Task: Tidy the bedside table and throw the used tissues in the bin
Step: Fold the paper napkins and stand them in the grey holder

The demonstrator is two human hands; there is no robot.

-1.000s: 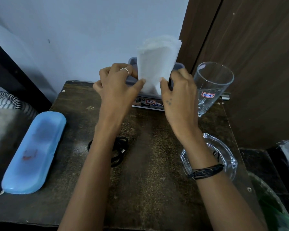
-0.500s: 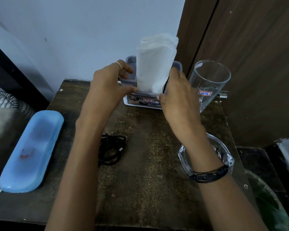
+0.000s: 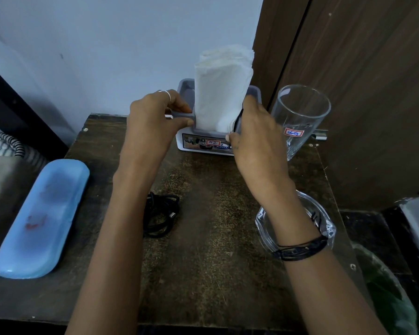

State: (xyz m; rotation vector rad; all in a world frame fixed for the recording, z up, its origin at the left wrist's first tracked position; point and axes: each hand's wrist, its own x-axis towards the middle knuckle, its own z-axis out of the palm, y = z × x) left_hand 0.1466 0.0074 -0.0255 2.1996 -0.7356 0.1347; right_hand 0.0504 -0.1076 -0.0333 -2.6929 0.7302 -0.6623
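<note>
A stack of white folded tissues (image 3: pixel 221 93) stands upright in a grey and white tissue holder (image 3: pixel 203 142) at the back of the dark wooden bedside table (image 3: pixel 211 250). My left hand (image 3: pixel 155 117) grips the holder's left rim, thumb and fingers pinched on the grey edge beside the tissues. My right hand (image 3: pixel 254 131) grips the holder's right side, its fingers curled against the tissues' lower right edge. A bin with a green liner (image 3: pixel 387 293) sits low at the right of the table.
A light blue plastic case (image 3: pixel 41 218) lies along the table's left edge. A coiled black cable (image 3: pixel 160 213) lies mid-table. A tall drinking glass (image 3: pixel 300 117) stands right of the holder, a glass ashtray (image 3: pixel 324 221) under my right wrist. Brown wooden doors rise at right.
The tissue stack has gone down from my raised hands into the holder. Both hands have dropped from the tissues to the holder's sides.
</note>
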